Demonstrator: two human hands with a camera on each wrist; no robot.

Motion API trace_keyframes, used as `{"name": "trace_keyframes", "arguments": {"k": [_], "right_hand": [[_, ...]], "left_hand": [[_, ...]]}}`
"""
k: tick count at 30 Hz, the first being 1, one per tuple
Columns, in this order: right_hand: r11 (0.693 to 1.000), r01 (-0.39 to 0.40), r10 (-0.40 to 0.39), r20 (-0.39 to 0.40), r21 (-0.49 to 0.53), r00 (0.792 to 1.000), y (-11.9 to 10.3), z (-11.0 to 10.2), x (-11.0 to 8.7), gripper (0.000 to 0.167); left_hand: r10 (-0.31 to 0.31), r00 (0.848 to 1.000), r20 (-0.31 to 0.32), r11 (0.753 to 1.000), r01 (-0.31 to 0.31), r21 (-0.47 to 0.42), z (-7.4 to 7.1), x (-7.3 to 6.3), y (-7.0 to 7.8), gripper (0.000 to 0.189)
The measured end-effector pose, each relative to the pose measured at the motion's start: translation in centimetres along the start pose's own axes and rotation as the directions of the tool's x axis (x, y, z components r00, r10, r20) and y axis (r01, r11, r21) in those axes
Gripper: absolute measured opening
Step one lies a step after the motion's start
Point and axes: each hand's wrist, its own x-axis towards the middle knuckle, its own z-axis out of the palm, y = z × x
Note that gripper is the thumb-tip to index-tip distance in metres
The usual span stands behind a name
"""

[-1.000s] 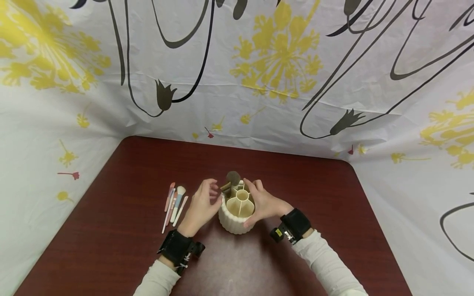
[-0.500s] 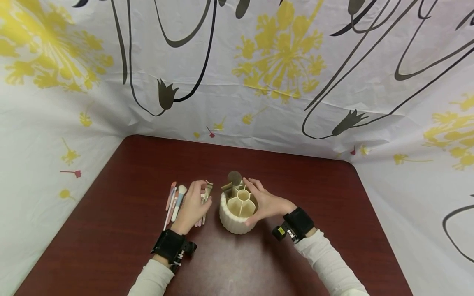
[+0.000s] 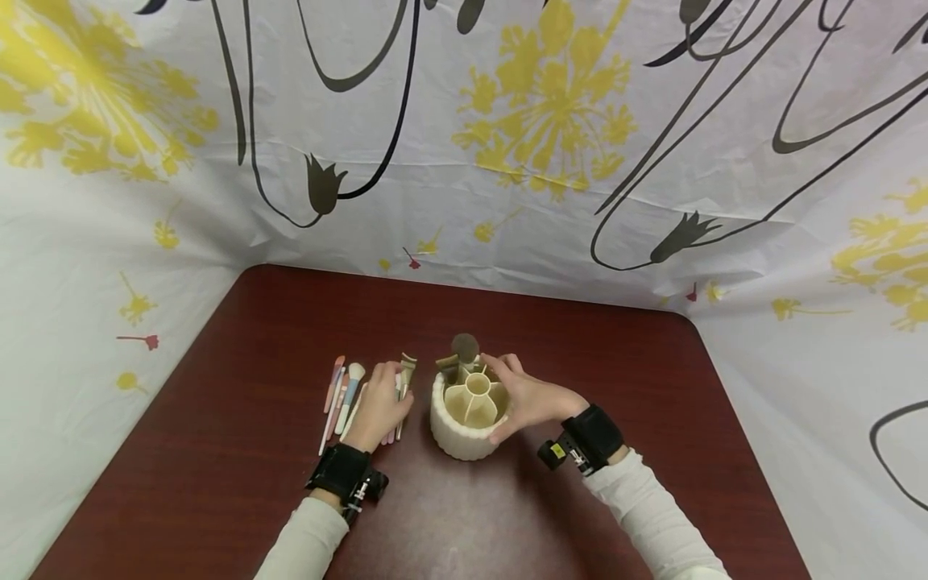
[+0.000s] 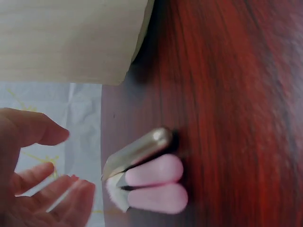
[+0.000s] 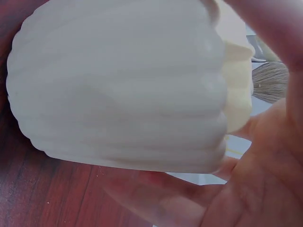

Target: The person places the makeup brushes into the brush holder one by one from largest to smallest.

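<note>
My left hand (image 3: pixel 380 407) hovers low over the makeup brushes left of the holder, thumb and fingers apart and relaxed. In the left wrist view, nothing lies between its fingers; two pink-handled brushes (image 4: pixel 157 170) and a gold handle (image 4: pixel 144 149) lie just past the fingertips. A brush with a flat tan head (image 3: pixel 409 365) shows at the hand's right side. My right hand (image 3: pixel 532 395) grips the cream, ribbed brush holder (image 3: pixel 464 439), thumb on the near side and fingers over the far rim. Inside the divided holder stands a round, grey-brown brush (image 3: pixel 466 348) beside a flat-headed brush (image 3: pixel 447 362).
Several pink, white and blue makeup brushes, among them a fluffy white-headed brush (image 3: pixel 355 372), lie left of my left hand. The dark red-brown table (image 3: pixel 602 354) meets a white flowered sheet (image 3: pixel 406 209) along its back and sides.
My left hand has moved left, away from the holder's rim, and come down over the loose brushes, uncovering those nearest the holder. My right hand keeps its grip on the holder.
</note>
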Motion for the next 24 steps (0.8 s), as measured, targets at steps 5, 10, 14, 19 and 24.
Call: {"name": "trace_keyframes", "arguments": {"k": [5,10,14,19,24], "right_hand": [[1.0,-0.008,0.007,-0.008,-0.027,1.0,0.0,-0.1,0.0,0.116],[0.999,-0.032,0.033,0.006,-0.019,0.999,-0.3,-0.1,0.0,0.12],[0.998,-0.057,0.057,0.004,-0.006,0.998,-0.5,-0.1,0.0,0.119],[0.999,-0.037,0.037,-0.008,-0.006,0.999,-0.2,0.0,0.2,0.119],[1.0,0.003,-0.003,0.002,-0.027,1.0,0.1,0.1,0.3,0.127]], "left_hand": [[-0.052,0.998,0.025,0.998,0.051,0.045,0.5,0.4,0.0,0.042],[-0.033,0.999,0.035,0.993,0.029,0.111,0.8,0.6,0.0,0.042],[-0.018,0.999,0.044,0.988,0.01,0.155,1.0,0.7,-0.2,0.043],[-0.004,0.999,0.051,0.982,-0.006,0.188,1.2,0.8,-0.4,0.042],[0.024,0.999,0.034,0.975,-0.03,0.219,1.5,0.8,-0.5,0.039]]}}
